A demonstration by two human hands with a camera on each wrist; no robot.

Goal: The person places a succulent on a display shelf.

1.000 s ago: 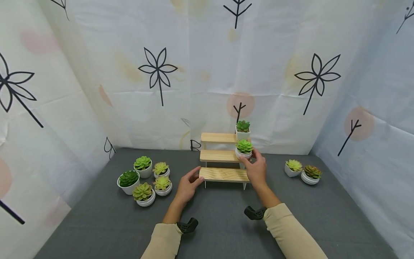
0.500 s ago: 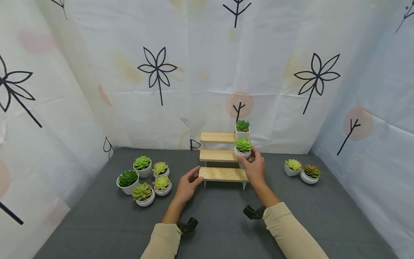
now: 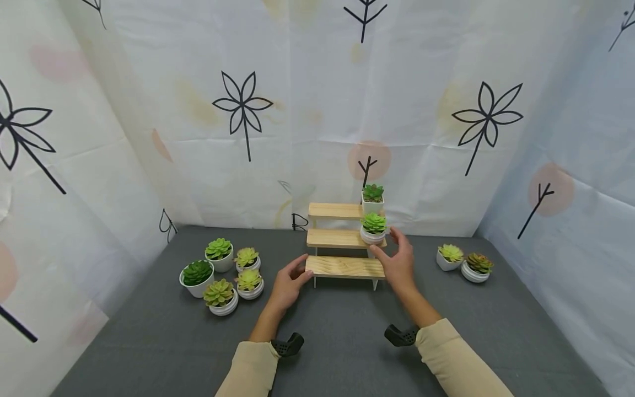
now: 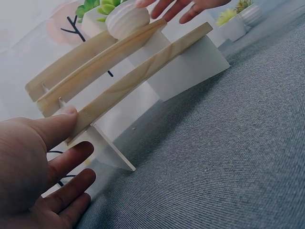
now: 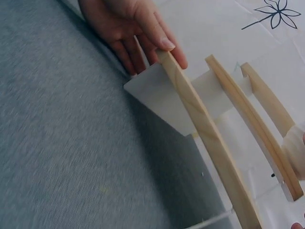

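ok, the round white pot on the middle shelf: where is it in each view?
Head: round white pot at the middle shelf's right end, just right of centre, beside the right hand.
Left wrist: top centre.
Right wrist: only a sliver at the right edge.
Shared landmark: bottom shelf.

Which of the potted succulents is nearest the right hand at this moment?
The round white pot on the stand's middle shelf; the right hand is open beside it. The square pot stands one shelf higher; the rest are on the grey mat.
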